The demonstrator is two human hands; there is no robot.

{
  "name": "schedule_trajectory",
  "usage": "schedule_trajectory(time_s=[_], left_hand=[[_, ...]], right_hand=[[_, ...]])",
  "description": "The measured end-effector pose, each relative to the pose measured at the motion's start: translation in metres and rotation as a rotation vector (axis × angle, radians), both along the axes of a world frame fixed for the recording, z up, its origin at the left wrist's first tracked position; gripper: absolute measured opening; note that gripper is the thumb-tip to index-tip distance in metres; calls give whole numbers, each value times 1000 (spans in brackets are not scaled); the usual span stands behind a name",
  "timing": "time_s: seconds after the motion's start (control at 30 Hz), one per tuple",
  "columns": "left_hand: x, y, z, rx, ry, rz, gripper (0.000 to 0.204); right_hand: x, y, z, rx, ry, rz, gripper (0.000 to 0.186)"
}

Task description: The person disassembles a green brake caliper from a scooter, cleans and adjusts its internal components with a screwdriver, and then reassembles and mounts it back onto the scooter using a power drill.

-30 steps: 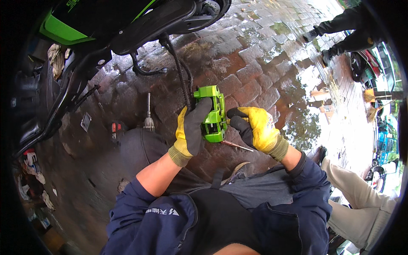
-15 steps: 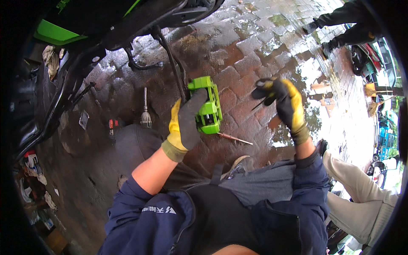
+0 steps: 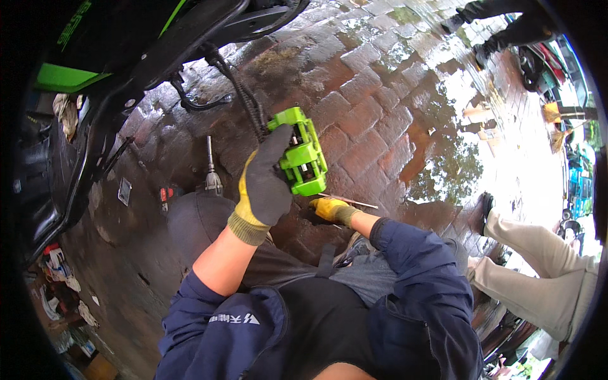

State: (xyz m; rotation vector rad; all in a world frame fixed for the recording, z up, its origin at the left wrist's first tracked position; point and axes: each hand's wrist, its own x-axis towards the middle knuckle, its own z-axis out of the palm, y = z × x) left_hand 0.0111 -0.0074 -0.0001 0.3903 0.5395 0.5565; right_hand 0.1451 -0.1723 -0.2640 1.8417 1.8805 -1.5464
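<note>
My left hand, in a black and yellow work glove, is closed round a bright green brake caliper held above the wet paving. Black hoses run from the vehicle's underside down to the caliper. Just below it, my right hand, in a matching glove, reaches low beside a thin screwdriver-like tool with a pale shaft. The right fingers point down and are mostly hidden, so whatever they hold cannot be seen.
A black and green vehicle frame fills the upper left. A power tool with a long socket and a red tool lie left of my knee. Another person's light trousers are at right; dark-trousered legs stand at upper right.
My right hand, earlier out to the right with a thin dark item in its fingers, has dropped down and left to beneath the caliper. The left hand still grips the caliper, shifted slightly left.
</note>
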Motion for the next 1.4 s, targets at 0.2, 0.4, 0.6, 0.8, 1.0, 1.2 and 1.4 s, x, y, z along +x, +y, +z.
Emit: schedule_trajectory(time_s=[0.2, 0.4, 0.6, 0.8, 1.0, 1.2, 1.4], left_hand=[[-24, -5, -3, 118, 1, 109, 38], [-30, -7, -13, 127, 150, 55, 43], [-37, -18, -4, 140, 251, 116, 46], [-35, -24, -9, 100, 136, 219, 59], [-55, -20, -14, -62, -27, 285, 67], [-92, -17, -100, 46, -270, 246, 83], [-47, -23, -121, -198, -624, 329, 50]], right_hand=[[3, 26, 70, -11, -272, 169, 32], [6, 12, 19, 148, -619, 184, 34], [-8, 5, -13, 268, -727, 100, 38], [14, -2, -24, 367, -598, 70, 33], [46, 37, 19, 398, -473, -184, 22], [138, 134, 239, 574, 485, -493, 35], [155, 106, 333, 716, 942, -694, 41]])
